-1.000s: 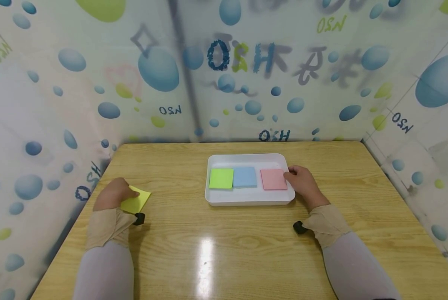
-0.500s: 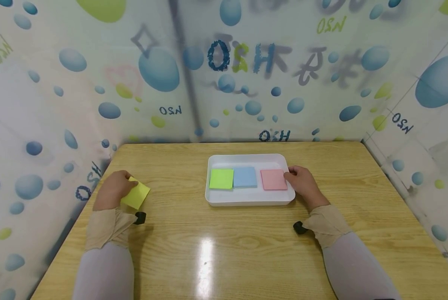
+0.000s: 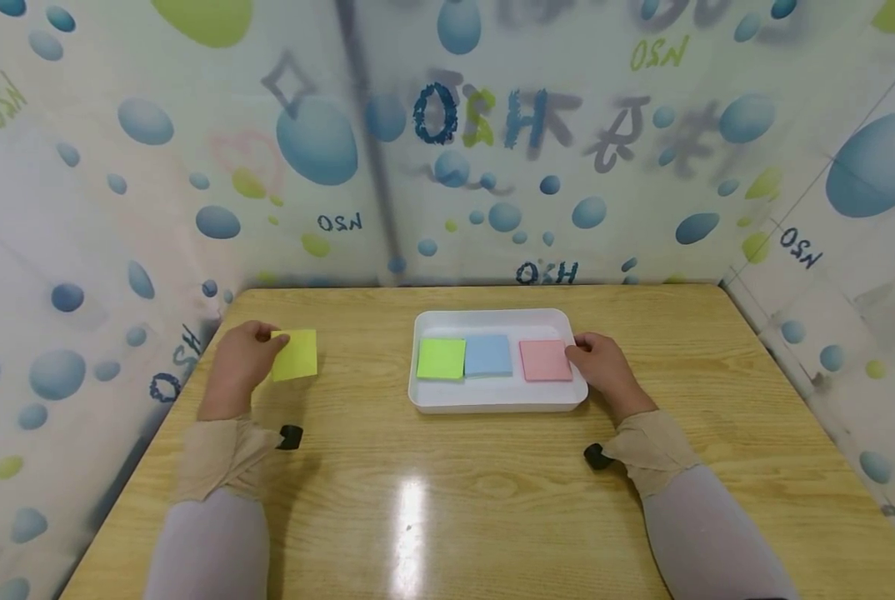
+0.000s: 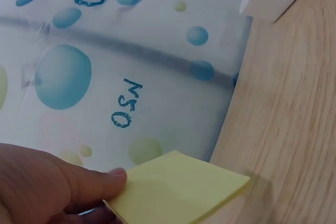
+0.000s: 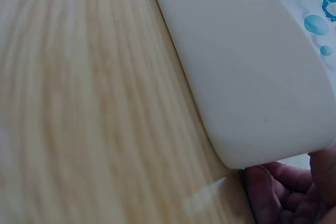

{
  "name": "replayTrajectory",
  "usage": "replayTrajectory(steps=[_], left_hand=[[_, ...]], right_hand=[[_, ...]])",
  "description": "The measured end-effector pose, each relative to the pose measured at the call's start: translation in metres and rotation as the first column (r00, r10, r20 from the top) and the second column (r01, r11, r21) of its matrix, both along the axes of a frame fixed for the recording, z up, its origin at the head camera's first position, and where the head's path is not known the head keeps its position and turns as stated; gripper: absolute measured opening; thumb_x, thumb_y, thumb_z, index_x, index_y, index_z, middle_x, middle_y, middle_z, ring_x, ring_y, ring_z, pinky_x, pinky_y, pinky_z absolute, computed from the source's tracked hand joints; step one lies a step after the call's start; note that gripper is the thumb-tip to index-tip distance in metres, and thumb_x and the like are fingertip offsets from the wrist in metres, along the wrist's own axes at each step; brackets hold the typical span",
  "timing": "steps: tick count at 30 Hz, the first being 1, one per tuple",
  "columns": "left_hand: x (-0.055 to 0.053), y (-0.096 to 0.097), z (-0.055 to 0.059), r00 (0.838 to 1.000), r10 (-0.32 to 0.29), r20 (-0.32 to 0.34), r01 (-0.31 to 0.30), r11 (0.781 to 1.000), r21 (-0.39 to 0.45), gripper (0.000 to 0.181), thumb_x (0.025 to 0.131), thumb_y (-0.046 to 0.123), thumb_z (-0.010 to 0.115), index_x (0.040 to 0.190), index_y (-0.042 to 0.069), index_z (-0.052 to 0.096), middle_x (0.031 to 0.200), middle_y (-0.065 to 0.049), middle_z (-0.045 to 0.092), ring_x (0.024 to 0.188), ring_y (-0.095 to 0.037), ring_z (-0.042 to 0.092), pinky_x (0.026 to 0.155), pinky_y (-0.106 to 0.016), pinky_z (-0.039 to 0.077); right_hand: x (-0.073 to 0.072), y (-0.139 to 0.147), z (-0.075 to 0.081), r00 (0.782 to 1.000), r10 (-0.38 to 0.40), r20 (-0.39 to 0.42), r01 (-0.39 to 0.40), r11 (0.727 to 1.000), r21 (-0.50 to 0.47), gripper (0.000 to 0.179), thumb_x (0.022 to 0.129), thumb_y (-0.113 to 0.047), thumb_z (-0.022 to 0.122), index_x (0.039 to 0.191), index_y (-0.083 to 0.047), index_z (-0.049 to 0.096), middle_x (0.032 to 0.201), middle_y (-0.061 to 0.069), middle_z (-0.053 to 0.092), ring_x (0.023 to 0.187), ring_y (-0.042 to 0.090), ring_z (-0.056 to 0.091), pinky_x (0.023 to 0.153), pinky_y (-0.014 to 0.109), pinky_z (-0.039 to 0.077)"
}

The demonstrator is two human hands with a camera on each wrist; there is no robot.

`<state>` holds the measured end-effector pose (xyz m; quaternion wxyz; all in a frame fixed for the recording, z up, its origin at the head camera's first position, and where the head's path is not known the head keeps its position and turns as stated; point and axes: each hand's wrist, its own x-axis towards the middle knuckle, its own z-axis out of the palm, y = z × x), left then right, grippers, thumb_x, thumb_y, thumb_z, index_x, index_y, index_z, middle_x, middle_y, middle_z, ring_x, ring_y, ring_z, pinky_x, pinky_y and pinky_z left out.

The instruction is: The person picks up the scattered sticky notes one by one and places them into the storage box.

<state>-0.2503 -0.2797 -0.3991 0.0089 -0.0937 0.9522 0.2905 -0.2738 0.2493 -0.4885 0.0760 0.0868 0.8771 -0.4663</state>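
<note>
My left hand pinches a yellow sticky note pad by its left edge, above the left side of the table. In the left wrist view the thumb lies on top of the pad, which looks several sheets thick. At the right end of the white tray my right hand grips the rim, thumb over the edge. Inside the tray lie a green pad, a blue pad touching or close beside it, and a pink pad set apart to the right. In the right wrist view, curled fingers show below the tray's corner.
The wooden table meets a patterned wall covering at its back edge and along both sides. A black piece sits at the left wrist wrap and another black piece at the right one.
My left hand has lifted the yellow pad and moved it forward and slightly right, turning it square to the tray. My right hand stays on the tray's rim.
</note>
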Motion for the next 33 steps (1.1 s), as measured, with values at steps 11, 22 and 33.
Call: replayTrajectory(steps=[11, 22, 33], left_hand=[[-0.008, 0.041, -0.01, 0.989, 0.121, -0.081, -0.069, 0.88, 0.471, 0.05, 0.103, 0.035, 0.063, 0.138, -0.001, 0.06, 0.122, -0.015, 0.062, 0.099, -0.016, 0.067, 0.089, -0.034, 0.062], [-0.02, 0.095, -0.008, 1.0, 0.017, -0.01, -0.005, 0.73, 0.683, 0.047, 0.103, 0.027, 0.065, 0.137, -0.004, 0.056, 0.116, -0.004, 0.063, 0.094, -0.007, 0.068, 0.093, -0.032, 0.06], [-0.039, 0.167, -0.011, 0.994, -0.101, 0.039, 0.039, 0.67, 0.741, 0.032, 0.103, 0.018, 0.064, 0.129, -0.001, 0.065, 0.116, -0.008, 0.065, 0.102, -0.02, 0.069, 0.09, -0.032, 0.061]], right_hand=[[-0.001, -0.001, 0.0, 1.0, -0.002, 0.014, 0.002, 1.0, -0.017, 0.048, 0.105, -0.029, 0.051, 0.142, 0.001, 0.056, 0.141, 0.023, 0.058, 0.124, 0.035, 0.054, 0.106, 0.048, 0.047], [-0.002, 0.001, -0.001, 1.0, -0.003, 0.013, 0.003, 1.0, -0.005, 0.049, 0.105, -0.03, 0.051, 0.143, 0.0, 0.056, 0.14, 0.022, 0.058, 0.123, 0.034, 0.053, 0.105, 0.046, 0.047], [-0.003, 0.001, -0.001, 1.0, -0.009, 0.016, 0.009, 1.0, -0.013, 0.047, 0.105, -0.029, 0.051, 0.141, 0.0, 0.058, 0.14, 0.022, 0.059, 0.123, 0.034, 0.054, 0.106, 0.048, 0.047]])
